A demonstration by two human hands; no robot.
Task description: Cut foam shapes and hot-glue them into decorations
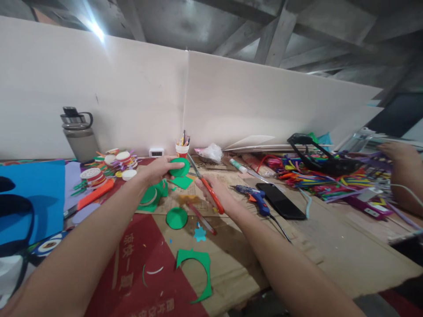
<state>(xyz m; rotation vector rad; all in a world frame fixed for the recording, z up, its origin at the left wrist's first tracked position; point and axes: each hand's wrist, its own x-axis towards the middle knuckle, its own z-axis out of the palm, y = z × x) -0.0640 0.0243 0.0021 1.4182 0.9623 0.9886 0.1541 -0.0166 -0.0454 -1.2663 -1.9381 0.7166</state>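
Note:
Between the thumb and fingers of my left hand (pixel 157 171) is a green disc (pixel 180 167), held up over the cardboard. My right hand (pixel 216 193) grips a pair of orange-handled scissors (pixel 211 193), their blades pointing up and left, a little right of the disc. Just below the held disc shows a green scrap (pixel 182 182). A second green disc (pixel 176 218) lies on the cardboard nearer to me, beside a blue flower-like cutout (pixel 199 234) and a red pen (pixel 203 220). Closer still rests a green offcut (pixel 206 268) with a round hole.
A blue glue gun (pixel 256 198) and a black phone (pixel 280 201) lie to the right, before a heap of colourful pipe cleaners (pixel 310 182). At left stand a grey bottle (pixel 81 136) and paper cups (pixel 94 177) near an orange cutter (pixel 95 194). Another person's arm (pixel 408 180) reaches in at far right.

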